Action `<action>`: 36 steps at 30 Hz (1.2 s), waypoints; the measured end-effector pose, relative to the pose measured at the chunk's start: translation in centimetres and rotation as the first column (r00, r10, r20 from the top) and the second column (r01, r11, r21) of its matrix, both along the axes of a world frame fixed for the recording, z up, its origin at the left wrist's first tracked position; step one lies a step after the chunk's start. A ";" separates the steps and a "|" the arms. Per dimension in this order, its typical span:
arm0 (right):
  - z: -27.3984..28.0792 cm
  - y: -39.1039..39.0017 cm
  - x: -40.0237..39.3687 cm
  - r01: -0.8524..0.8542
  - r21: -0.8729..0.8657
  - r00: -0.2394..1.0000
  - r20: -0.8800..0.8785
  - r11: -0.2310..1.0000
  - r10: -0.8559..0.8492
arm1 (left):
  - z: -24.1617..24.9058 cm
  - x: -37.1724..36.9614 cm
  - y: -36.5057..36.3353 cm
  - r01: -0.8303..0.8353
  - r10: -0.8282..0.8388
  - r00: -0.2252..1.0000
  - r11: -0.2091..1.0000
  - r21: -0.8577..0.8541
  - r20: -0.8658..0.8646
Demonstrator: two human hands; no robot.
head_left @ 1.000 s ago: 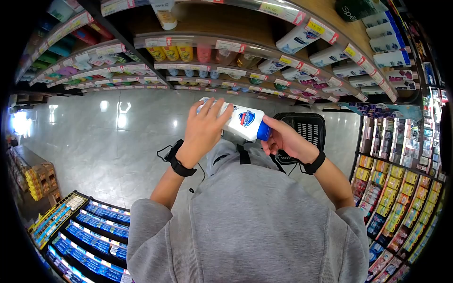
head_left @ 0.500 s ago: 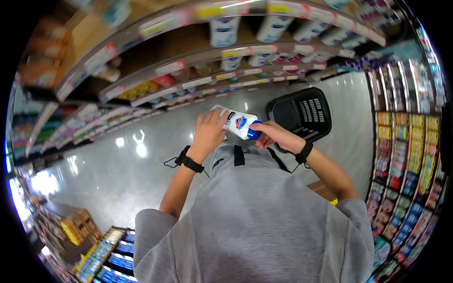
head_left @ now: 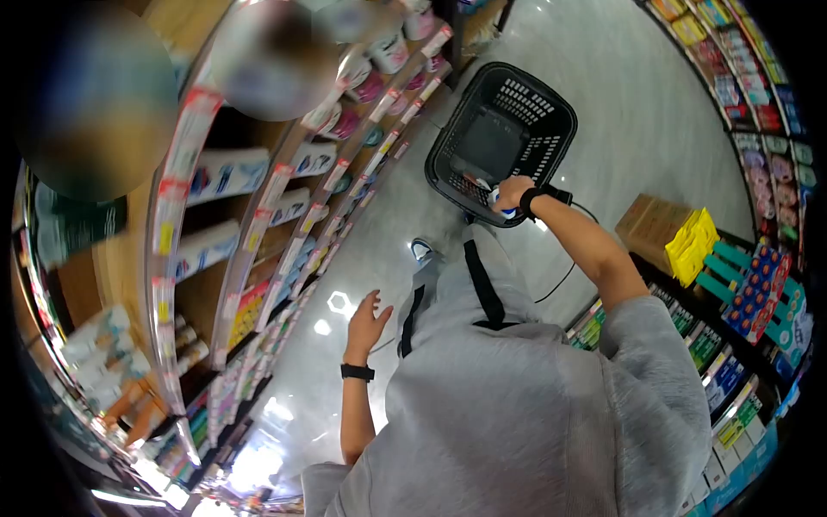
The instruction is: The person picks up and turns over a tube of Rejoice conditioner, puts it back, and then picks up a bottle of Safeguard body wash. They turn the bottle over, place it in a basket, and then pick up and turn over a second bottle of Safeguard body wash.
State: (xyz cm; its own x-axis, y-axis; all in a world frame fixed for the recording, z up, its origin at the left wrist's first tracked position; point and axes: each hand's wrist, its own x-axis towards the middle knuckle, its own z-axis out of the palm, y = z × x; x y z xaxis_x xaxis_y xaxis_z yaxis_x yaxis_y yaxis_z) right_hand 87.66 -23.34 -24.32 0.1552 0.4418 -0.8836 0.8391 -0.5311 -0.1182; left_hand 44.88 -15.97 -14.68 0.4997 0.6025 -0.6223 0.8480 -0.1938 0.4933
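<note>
My right hand point(head_left: 514, 190) reaches over the near rim of a black shopping basket point(head_left: 439, 164), its fingers closed on a white bottle point(head_left: 494, 196) with a blue cap. Most of the bottle is hidden by the hand and the basket's edge. Off to the left, my left hand point(head_left: 369, 323) hangs over the floor with fingers apart and nothing in it. The basket stands on the floor just beyond my feet.
Shelves point(head_left: 258, 194) of bottles run along the left side. To the right are a cardboard box point(head_left: 650, 228), a yellow bag point(head_left: 692, 246) and low stocked racks. More shelving point(head_left: 762, 129) curves along the far right, across the grey floor point(head_left: 620, 129).
My left hand has let go of the bottle and moved down and away. My right hand has carried the bottle to the basket. The view has turned, with the shelves now at left.
</note>
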 end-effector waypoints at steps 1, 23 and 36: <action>-1.8 -0.6 1.5 -0.018 -0.018 0.999 0.027 1.000 0.018 | -2.3 -1.1 -0.5 -0.041 0.041 0.999 0.997 -0.058 -0.004; -27.7 4.4 7.7 0.597 0.165 0.801 -0.078 0.785 -0.593 | -2.1 3.1 -6.5 -0.592 0.544 0.805 0.713 -0.376 -0.237; -48.2 8.9 3.0 0.294 -0.122 0.952 -0.050 0.948 -0.302 | -7.3 -6.2 -15.5 -0.874 0.558 0.474 0.393 -0.286 -0.681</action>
State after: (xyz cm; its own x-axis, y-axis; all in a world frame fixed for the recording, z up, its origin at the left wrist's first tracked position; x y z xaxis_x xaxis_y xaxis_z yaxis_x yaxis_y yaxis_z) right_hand 90.63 -14.41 -72.54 0.2033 0.2822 -0.9376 0.6328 -0.7686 -0.0941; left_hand 38.64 -31.48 -21.98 -0.3571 0.0605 -0.9321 0.6245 0.7576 -0.1900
